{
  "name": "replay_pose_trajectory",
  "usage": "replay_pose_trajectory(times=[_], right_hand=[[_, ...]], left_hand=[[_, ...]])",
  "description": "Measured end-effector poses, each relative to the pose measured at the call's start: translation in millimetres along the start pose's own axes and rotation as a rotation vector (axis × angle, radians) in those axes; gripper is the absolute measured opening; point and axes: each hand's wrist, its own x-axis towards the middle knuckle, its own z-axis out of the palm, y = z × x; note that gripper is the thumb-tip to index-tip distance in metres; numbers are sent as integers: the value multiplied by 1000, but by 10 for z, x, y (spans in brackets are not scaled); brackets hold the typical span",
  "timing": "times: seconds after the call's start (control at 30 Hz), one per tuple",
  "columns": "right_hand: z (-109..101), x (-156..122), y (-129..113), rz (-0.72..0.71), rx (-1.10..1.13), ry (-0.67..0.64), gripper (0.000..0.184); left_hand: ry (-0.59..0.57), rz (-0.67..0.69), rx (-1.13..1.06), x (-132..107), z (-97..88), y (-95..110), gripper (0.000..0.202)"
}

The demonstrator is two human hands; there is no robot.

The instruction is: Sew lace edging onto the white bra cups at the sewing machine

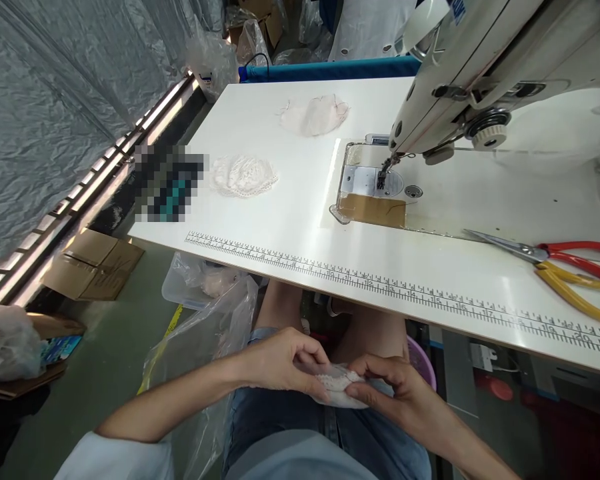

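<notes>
Over my lap, a small piece of white lace-trimmed fabric (341, 387) is stretched between my two hands. My left hand (290, 363) is closed, pinching its left end between thumb and fingers. At the other end my right hand (393, 387) is closed on the fabric too, thumb in front. Part of the piece is hidden behind the fingers. On the white table in front lie a white lace piece (245, 176) and, farther back, a sheer pale piece (325, 115) with loose threads.
A sewing machine (460, 87) stands on the right of the table (290, 220), its needle over a metal plate. Scissors (540, 253) with red and yellow handles lie at the right. A printed ruler runs along the near edge. Below left are a plastic bag (205, 360) and a cardboard box (97, 263).
</notes>
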Motion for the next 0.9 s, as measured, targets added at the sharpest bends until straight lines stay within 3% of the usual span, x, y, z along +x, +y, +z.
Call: replay_pose_trajectory(times=[0.1,0.3,0.53,0.9], right_hand=[[6,-8,4,17,-6,-28,27],[10,-44,-9,22,-113,14,25],[8,-55,33,-36,-175,25,23],[41,-18,78,-5,17,31,36]], left_hand=[[17,19,66,14,61,35,42],[76,63,93,58,147,5,29],[49,-29,49,59,136,-40,30],[38,-37,82,46,144,2,30]])
